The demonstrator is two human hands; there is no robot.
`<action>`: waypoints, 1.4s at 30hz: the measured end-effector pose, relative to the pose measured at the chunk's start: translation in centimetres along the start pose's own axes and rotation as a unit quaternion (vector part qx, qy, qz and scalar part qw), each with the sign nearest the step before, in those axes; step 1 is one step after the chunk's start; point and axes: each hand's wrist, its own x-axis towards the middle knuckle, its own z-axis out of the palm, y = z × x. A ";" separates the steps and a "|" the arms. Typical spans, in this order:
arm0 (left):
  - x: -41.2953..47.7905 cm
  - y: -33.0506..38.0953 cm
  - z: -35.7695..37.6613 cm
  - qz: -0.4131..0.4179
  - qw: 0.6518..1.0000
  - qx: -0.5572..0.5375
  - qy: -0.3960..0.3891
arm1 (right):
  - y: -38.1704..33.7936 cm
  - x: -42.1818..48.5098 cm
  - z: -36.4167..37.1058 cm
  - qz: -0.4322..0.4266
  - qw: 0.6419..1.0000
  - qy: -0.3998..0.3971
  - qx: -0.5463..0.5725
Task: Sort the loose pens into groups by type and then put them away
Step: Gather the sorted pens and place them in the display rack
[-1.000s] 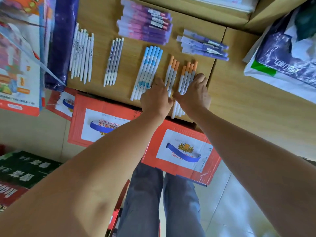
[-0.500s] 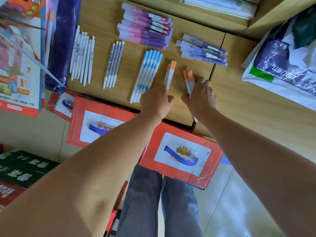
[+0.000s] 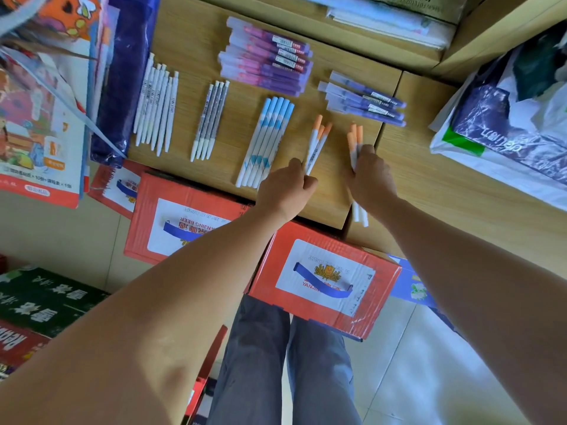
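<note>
Both hands (image 3: 285, 188) (image 3: 372, 179) tight round orange-capped pens (image 3: 316, 145) (image 3: 353, 142).

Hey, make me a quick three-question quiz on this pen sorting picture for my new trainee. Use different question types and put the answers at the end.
1. Multiple choice: which pens does the left hand grip? A) blue-capped B) orange-capped C) plain white
2. True or false: the right hand holds nothing.
3. Fill in: the sorted group lying on the table nearest the left hand has ___ caps.

Key
1. B: it grips the left bunch of orange-capped pens.
2. False: it grips its own orange-capped bunch.
3. Blue: the blue-capped pens.
</note>
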 end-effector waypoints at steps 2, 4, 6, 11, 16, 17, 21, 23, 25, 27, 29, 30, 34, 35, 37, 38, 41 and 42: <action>-0.3 0.4 -0.3 0.003 1.000 -0.004 0.010 | 0.5 -0.3 -0.8 -0.008 0.997 -0.035 0.068; -0.8 1.1 -0.7 0.013 1.000 0.008 0.013 | 0.9 -1.1 -1.7 0.006 0.990 -0.057 0.131; -1.6 2.2 -1.4 0.021 1.000 -0.004 -0.005 | 1.2 -2.1 -2.8 0.029 0.981 -0.058 0.183; -4.3 6.3 -3.5 0.019 0.993 -0.100 -0.054 | 1.8 -6.1 -6.8 0.064 0.949 -0.062 0.301; -8.2 12.3 -5.1 -0.020 0.974 -0.206 -0.092 | 3.0 -11.3 -12.2 0.045 0.926 -0.046 0.373; -9.0 13.6 -5.6 -0.024 0.969 -0.226 -0.098 | 3.2 -12.5 -13.4 0.036 0.925 -0.039 0.377; -12.1 18.6 -7.1 -0.010 0.965 -0.240 -0.101 | 4.5 -17.1 -17.6 0.019 0.913 -0.012 0.406; -13.4 20.4 -7.8 0.009 0.964 -0.249 -0.096 | 5.3 -19.5 -19.2 0.031 0.904 0.007 0.426; -15.0 22.1 -8.5 0.028 0.962 -0.253 -0.097 | 6.1 -21.9 -20.5 0.041 0.895 0.027 0.443; -16.5 23.9 -9.0 0.040 0.962 -0.251 -0.104 | 6.7 -24.4 -21.6 0.049 0.884 0.043 0.463; -18.3 25.6 -9.3 0.051 0.960 -0.248 -0.116 | 7.3 -26.9 -22.5 0.058 0.874 0.061 0.478; -19.2 26.5 -9.3 0.063 0.961 -0.237 -0.126 | 7.7 -28.2 -22.9 0.059 0.868 0.071 0.487; -23.0 30.3 -8.8 0.115 0.955 -0.211 -0.172 | 9.5 -33.0 -24.3 0.063 0.847 0.115 0.515; -23.9 31.4 -8.5 0.129 0.954 -0.204 -0.178 | 10.2 -34.2 -24.8 0.064 0.842 0.129 0.520; -25.1 33.3 -7.7 0.160 0.957 -0.161 -0.181 | 11.4 -36.4 -25.6 0.066 0.836 0.146 0.524; -25.9 34.5 -7.3 0.172 0.959 -0.137 -0.181 | 12.2 -37.6 -26.1 0.070 0.833 0.156 0.526; -28.3 38.4 -5.5 0.203 0.959 -0.088 -0.179 | 15.8 -41.2 -27.5 0.090 0.820 0.190 0.532; -29.0 39.9 -4.6 0.210 0.958 -0.080 -0.178 | 17.2 -42.2 -27.9 0.095 0.816 0.201 0.534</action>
